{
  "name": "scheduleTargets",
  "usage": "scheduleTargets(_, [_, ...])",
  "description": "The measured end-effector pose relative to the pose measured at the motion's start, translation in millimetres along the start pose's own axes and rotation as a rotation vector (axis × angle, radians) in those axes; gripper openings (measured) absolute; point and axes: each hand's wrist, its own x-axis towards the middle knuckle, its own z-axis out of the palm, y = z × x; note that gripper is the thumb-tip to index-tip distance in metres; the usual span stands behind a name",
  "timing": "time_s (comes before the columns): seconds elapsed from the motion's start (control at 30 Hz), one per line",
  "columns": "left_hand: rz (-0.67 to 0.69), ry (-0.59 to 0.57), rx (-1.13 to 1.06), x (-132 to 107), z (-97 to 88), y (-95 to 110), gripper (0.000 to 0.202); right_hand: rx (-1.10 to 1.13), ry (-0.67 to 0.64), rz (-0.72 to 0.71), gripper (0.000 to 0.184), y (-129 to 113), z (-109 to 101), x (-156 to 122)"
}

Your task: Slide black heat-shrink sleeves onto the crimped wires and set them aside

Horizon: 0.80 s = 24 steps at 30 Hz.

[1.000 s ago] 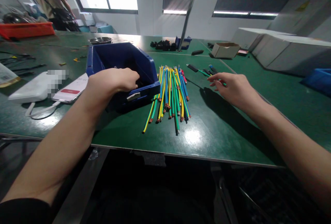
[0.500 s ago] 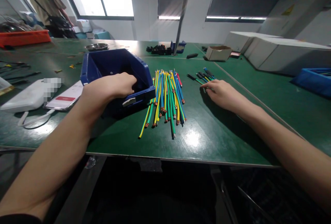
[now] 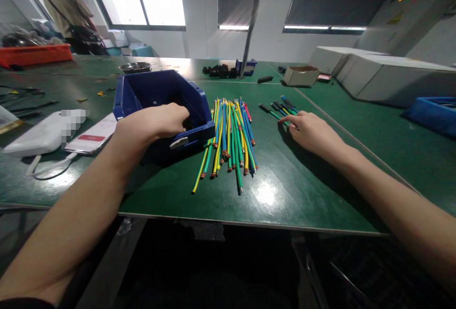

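Note:
My left hand (image 3: 170, 120) reaches over the front lip of a blue plastic bin (image 3: 194, 134), its fingers hidden inside. Beside the bin, a spread of cut wires (image 3: 233, 138) in green, blue, yellow and yellow-green lies on the table, with bare copper showing at many near ends. To the right, my right hand (image 3: 309, 130) rests low over a small group of wires with black sleeves (image 3: 276, 105). Its index finger stretches out and appears to touch a green wire there; the other fingers are loosely bent and partly hidden.
A phone (image 3: 93, 134) and a white power bank (image 3: 46, 130) joined by a cable lie left of the bin. Farther back are a metal bowl (image 3: 135, 67), black parts (image 3: 219, 71) and a small cardboard box (image 3: 301, 76). A person (image 3: 67, 9) stands at the far left.
My right index finger now points out more, and the hand has shifted slightly right. My left hand stays in the bin. The whole view has moved a little.

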Motion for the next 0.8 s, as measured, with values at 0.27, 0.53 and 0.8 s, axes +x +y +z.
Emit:
scheduleTargets(0.27, [-0.031, 0.100, 0.113, -4.9, -1.9, 3.3, 0.039, -0.050, -0.011, 0.073, 0.042, 1.2, -2.0, -0.5])
scheduleTargets(0.53, [-0.210, 0.329, -0.008, -19.1, -6.3, 8.4, 0.033, -0.163, 0.058, 0.119, 0.040, 0.3, -7.8, -5.0])
scheduleTargets(0.8, [-0.193, 0.907, -0.278, -40.0, -19.5, 38.7, 0.036, 0.256, 0.167, -0.231, 0.043, -32.7, -16.2, -0.8])
